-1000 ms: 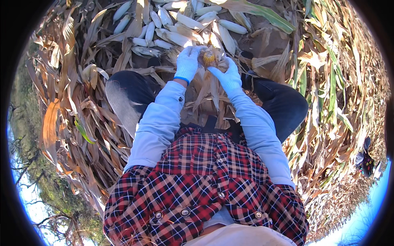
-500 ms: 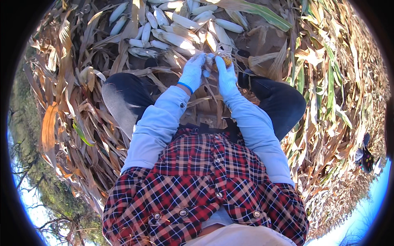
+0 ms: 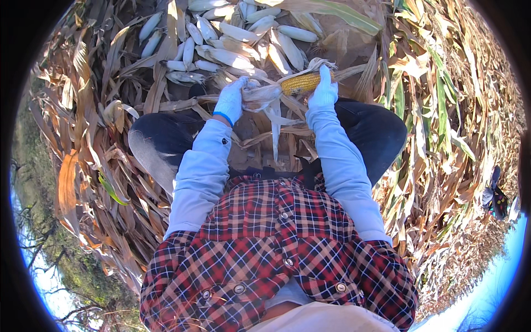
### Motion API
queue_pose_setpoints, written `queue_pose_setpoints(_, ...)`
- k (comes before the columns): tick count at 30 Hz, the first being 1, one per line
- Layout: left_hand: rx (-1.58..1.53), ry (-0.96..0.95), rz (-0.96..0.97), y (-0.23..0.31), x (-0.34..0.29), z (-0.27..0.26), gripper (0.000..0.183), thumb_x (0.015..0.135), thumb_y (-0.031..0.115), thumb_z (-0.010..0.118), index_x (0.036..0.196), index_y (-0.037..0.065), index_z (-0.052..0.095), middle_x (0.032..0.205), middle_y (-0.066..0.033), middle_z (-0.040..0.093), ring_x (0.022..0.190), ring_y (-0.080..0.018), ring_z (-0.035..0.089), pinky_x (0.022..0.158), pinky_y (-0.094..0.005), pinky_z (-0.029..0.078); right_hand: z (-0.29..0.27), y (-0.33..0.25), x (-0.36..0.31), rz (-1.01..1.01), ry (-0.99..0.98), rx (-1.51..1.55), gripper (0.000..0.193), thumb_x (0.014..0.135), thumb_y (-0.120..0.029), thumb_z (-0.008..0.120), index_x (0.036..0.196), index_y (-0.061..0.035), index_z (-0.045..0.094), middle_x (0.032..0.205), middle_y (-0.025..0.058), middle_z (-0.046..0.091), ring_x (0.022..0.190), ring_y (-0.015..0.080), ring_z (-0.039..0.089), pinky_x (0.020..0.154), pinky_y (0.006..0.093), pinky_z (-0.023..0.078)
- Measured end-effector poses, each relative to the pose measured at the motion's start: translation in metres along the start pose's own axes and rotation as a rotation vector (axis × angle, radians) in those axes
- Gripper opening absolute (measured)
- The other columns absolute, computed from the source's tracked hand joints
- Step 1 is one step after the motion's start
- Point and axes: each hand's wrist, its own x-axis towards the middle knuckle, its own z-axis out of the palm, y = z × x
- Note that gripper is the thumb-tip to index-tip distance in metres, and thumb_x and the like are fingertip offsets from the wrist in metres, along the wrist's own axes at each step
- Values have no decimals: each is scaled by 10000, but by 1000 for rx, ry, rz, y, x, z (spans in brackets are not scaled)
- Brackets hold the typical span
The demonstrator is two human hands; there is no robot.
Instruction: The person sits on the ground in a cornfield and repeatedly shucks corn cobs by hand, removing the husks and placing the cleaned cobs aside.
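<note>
A yellow ear of corn (image 3: 299, 84) lies between my two gloved hands, its kernels bare along most of its length. My right hand (image 3: 323, 94) is closed around the ear's right end, thumb along the top. Pale husk (image 3: 262, 97) runs from the ear's left end to my left hand (image 3: 230, 100), whose fingers are wrapped round it. A strip of husk (image 3: 275, 131) dangles below, and more loose husk (image 3: 318, 63) curls above the ear. Both gloves are white; a blue band circles the left wrist.
Several ears in pale husks (image 3: 232, 50) lie heaped on the soil just beyond my hands. Dry stalks and leaves are piled at the left (image 3: 105, 144) and right (image 3: 437, 133). My bent knees (image 3: 157, 135) flank the work area. A long green leaf (image 3: 337, 14) crosses the far side.
My hands have moved apart, the left one leftward and the right one rightward. The yellow ear, mostly hidden before, now shows between them, with husk stretched toward my left hand.
</note>
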Motion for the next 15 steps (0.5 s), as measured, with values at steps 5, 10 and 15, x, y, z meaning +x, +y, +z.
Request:
queue_pose_setpoints(5, 67, 271, 53, -23, 31, -35, 367, 962, 311, 730, 1166, 9, 684, 1067, -120, 693, 803, -188, 679, 609, -324, 592, 0, 10, -2, -202, -114, -275, 465, 922, -231, 791, 1262, -25, 551, 1128, 86, 635, 979, 175, 623, 845, 344, 548)
queue_pose_setpoints(10, 708, 93, 616, 20, -7, 14, 446, 943, 283, 757, 1293, 33, 636, 1140, -110, 700, 998, -214, 680, 880, -347, 560, 3, 14, -28, -227, -378, -556, 627, 907, -271, 814, 1362, 6, 485, 1229, 130, 618, 1065, 182, 610, 932, 320, 510)
queue_pose_setpoints(15, 930, -147, 805, 1, -46, 60, 604, 881, 313, 773, 1429, 154, 574, 1268, -132, 686, 1141, -322, 670, 997, -444, 521, 18, 10, -51, -109, -435, -498, 620, 914, -326, 798, 1348, 7, 506, 1231, 137, 621, 1066, 187, 616, 929, 329, 519)
